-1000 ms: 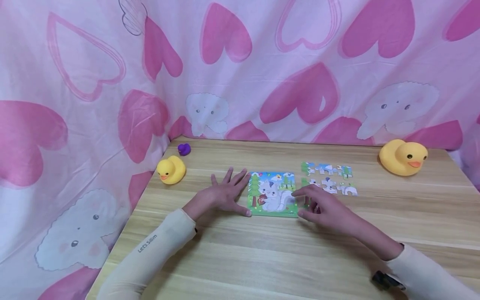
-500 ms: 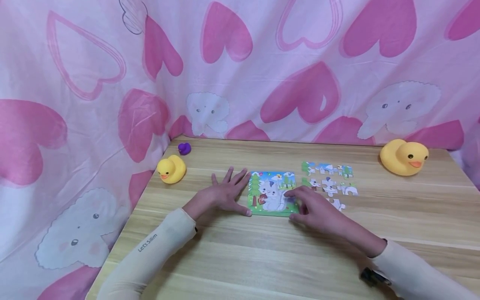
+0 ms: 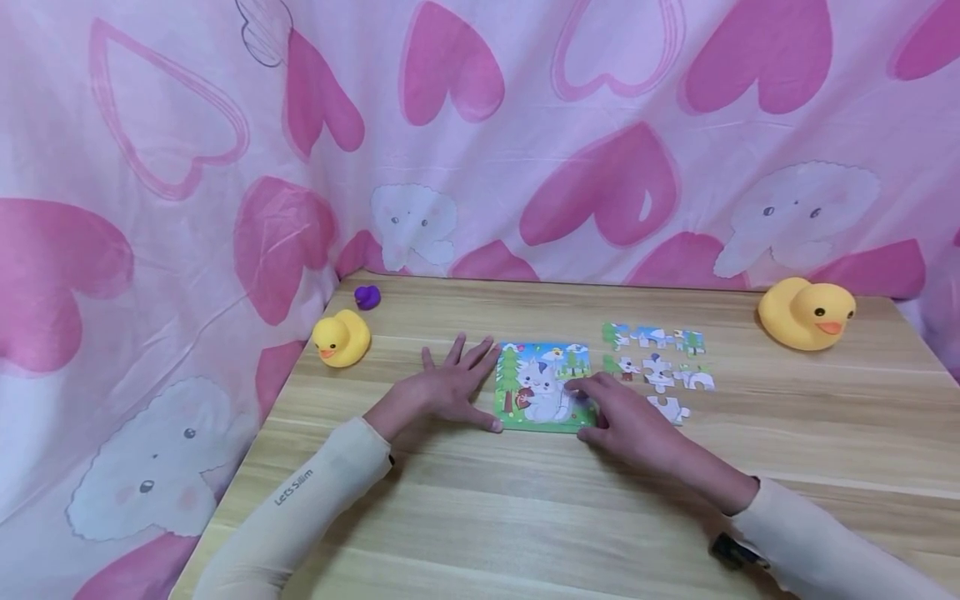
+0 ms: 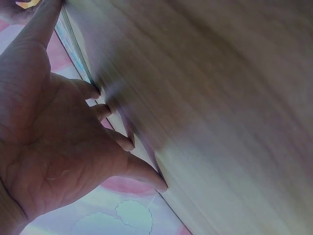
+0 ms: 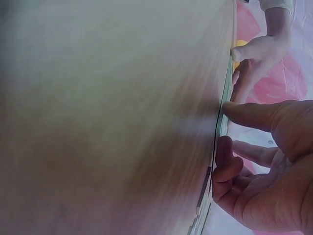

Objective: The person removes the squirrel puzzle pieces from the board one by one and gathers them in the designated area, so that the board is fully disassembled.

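A square puzzle board point(image 3: 534, 408) with a white squirrel picture lies on the wooden table. Left of it my left hand point(image 3: 452, 393) rests with its fingers spread, the thumb at the board's lower left corner. In the left wrist view that hand point(image 4: 58, 147) shows its palm. My right hand point(image 3: 626, 421) grips the board's lower right part, index finger over the picture and thumb by the front edge. The right wrist view shows the thumb of the right hand point(image 5: 274, 161) against the board's edge and the other fingers bent. The picture's right part is hidden.
Several loose jigsaw pieces point(image 3: 658, 373) lie in rows right of the board, partly behind my right hand. A yellow duck point(image 3: 342, 339) and a small purple duck point(image 3: 367, 297) stand at left. A larger yellow duck point(image 3: 801, 321) stands back right. Pink heart-patterned cloth point(image 3: 450, 208) hangs behind.
My right hand has shifted left, further over the board's right side, uncovering more loose pieces. My left hand and the board have stayed in place.
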The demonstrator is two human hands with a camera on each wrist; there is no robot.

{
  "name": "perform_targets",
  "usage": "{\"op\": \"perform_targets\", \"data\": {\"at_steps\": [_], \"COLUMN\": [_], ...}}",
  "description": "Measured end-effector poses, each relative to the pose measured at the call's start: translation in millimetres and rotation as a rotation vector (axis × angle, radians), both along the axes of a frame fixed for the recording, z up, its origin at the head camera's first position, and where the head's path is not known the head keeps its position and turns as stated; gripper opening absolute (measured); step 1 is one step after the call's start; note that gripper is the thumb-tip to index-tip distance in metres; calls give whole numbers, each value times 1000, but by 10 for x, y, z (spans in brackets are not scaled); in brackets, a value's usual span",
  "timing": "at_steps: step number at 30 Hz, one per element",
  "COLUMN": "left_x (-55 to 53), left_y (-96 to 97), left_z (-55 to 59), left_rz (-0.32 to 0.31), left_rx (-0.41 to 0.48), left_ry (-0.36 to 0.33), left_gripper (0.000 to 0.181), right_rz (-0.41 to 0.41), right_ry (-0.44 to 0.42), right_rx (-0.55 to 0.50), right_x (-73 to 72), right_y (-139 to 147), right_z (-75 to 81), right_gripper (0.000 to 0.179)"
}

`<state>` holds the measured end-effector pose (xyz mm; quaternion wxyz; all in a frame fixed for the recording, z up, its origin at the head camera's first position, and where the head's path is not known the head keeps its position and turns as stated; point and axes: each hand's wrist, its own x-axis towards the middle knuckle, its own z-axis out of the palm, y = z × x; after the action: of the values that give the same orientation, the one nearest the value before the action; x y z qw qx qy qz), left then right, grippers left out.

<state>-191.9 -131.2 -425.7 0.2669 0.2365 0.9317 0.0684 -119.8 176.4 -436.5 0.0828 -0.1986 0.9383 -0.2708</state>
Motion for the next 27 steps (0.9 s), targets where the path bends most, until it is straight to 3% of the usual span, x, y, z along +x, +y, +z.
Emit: {"op": "perform_targets", "data": {"at_steps": [6,27], "left_x": [-3,-10], "left_y": [-4,-5], "left_z": [-3,-24], "left_rz": [3,9], "left_rx": [8,7], "left_ry": [-6,-10], "left_gripper": [128,129], "right_rz": [-3,40], "right_ry": [-28,-171], "right_rx": [4,-12], "right_x": [-70,-271], "right_y": [-6,-14], "right_z": [-1,64], "right_gripper": [69,57]}}
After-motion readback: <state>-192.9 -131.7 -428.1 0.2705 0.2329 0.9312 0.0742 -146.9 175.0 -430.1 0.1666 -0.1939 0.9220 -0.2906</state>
